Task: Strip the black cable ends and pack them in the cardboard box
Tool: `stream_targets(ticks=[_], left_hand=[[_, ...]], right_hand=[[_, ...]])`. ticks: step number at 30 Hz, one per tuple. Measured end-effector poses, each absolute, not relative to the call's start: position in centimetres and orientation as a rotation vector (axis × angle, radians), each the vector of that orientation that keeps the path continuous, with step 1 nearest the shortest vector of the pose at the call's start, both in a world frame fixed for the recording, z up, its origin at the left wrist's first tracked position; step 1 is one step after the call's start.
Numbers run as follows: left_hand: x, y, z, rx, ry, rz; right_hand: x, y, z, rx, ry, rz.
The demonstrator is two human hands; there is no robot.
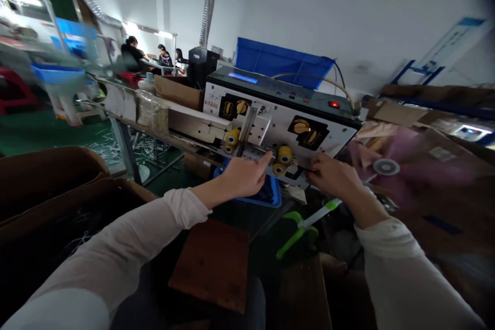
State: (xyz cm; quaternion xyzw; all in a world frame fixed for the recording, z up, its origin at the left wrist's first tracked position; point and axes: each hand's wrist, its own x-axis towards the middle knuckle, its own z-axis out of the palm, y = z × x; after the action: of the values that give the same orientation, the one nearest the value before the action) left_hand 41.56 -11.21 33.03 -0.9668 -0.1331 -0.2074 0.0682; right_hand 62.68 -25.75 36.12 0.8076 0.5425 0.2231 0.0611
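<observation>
A wire cutting and stripping machine (266, 131) with a white front panel stands before me, tilted in the view. Yellow rollers (285, 154) sit low on its right side, and another pair of yellow rollers (232, 137) is at its left. My left hand (247, 175) has its index finger stretched out to the metal parts just left of the right-hand rollers; the other fingers are curled, nothing visible in them. My right hand (332, 172) pinches a thin dark wire (305, 168) at the machine's right end, where it leads toward the rollers.
Below the machine hangs a blue basket (276, 198) with dark pieces inside. A pink-bladed fan (386, 166) spins close to my right hand. Cardboard boxes (58, 175) stand at left, and a brown board (212, 263) lies before me. Several people (133, 54) sit at far tables.
</observation>
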Motion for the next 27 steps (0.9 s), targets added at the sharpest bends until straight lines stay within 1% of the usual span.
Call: stream_targets(ticks=[4, 7, 12, 17, 21, 27], left_hand=[[41.7, -9.8, 33.1, -2.891, -0.624, -0.519], [42.2, -9.3, 33.0, -2.895, -0.627, -0.468], [42.3, -9.3, 32.5, -2.914, -0.646, -0.480], [42.5, -9.1, 31.5, -2.876, -0.672, -0.520], [42.8, -8.7, 30.7, -2.891, -0.635, -0.481], [43.2, -8.2, 29.9, -2.895, -0.590, -0.511]], right_hand=[[61.3, -24.9, 36.1, 2.500, 1.676, 0.733], [61.5, -25.0, 36.0, 2.540, 1.615, 0.722], [62.7, -25.9, 35.7, 2.602, 1.594, 0.681], [61.7, -24.9, 35.3, 2.551, 1.718, 0.812], [61.9, -25.8, 35.2, 2.543, 1.631, 0.908], [61.7, -25.6, 33.7, 2.476, 1.771, 1.242]])
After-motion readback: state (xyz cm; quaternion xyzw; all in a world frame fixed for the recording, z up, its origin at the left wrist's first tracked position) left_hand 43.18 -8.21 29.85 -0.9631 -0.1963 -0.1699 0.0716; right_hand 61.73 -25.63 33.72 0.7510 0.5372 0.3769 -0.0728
